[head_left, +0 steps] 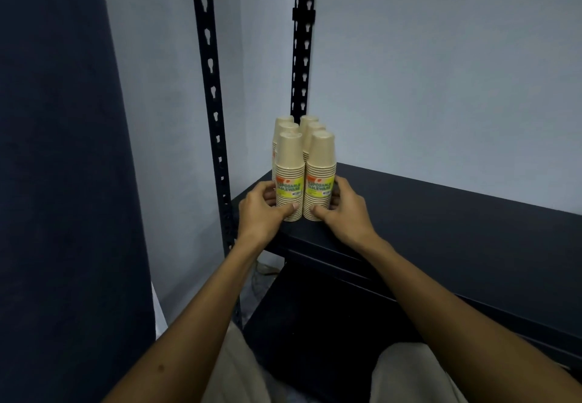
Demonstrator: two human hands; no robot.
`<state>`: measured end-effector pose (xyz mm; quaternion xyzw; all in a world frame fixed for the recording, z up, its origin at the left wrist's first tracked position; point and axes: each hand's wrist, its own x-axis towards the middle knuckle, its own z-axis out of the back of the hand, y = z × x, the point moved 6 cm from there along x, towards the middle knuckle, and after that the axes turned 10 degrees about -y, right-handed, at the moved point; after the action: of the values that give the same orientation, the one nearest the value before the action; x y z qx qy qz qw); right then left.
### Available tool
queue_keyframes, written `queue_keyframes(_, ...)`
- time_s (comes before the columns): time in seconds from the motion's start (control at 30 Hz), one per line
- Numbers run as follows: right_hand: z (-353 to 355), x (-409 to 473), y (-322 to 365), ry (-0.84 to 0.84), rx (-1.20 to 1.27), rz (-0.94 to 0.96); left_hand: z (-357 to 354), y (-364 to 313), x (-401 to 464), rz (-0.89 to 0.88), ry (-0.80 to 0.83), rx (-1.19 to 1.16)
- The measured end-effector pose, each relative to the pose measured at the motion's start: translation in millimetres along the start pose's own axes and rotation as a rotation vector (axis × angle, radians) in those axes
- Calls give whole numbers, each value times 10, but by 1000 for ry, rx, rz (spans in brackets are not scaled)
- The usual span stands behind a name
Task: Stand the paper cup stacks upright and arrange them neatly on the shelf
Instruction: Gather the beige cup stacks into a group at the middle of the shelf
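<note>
6 paper cup stacks (303,163) stand upright, rims down, at the left end of a black shelf (441,213), near its front edge, packed in 2 columns of 3 running front to back. All stacks are tan; the front 2 carry yellow-green labels reading "DISPOSABLE TABLEWARE". The front left stack (289,179) and front right stack (319,179) touch side by side. Left hand (263,210) cups the left side of the front left stack low down, thumb pressed on its front near the base, fingers curled round the outer side. Right hand (345,209) mirrors it on the front right stack, thumb on the front near the base, fingers wrapped round the right side. Both hands are clamped against the stacks from outside, squeezing the pair between them. 2 black slotted uprights (214,113) rise behind and left of the stacks against a pale wall (441,72). A dark panel (63,150) fills the left edge. Light trousers (409,374) show at the bottom, below a lower shelf level (315,324).
</note>
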<state>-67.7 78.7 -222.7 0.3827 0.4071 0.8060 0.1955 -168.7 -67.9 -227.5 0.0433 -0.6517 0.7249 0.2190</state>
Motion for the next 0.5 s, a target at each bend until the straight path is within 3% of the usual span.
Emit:
queue_keyframes(0.27, 324, -57, -92, -30, -14, -11, -204, -149, -96, -90, 100, 66)
queue_keyframes(0.5, 1037, -149, -339, -138, -78, -57, -917, -332, -248, -133, 269, 20)
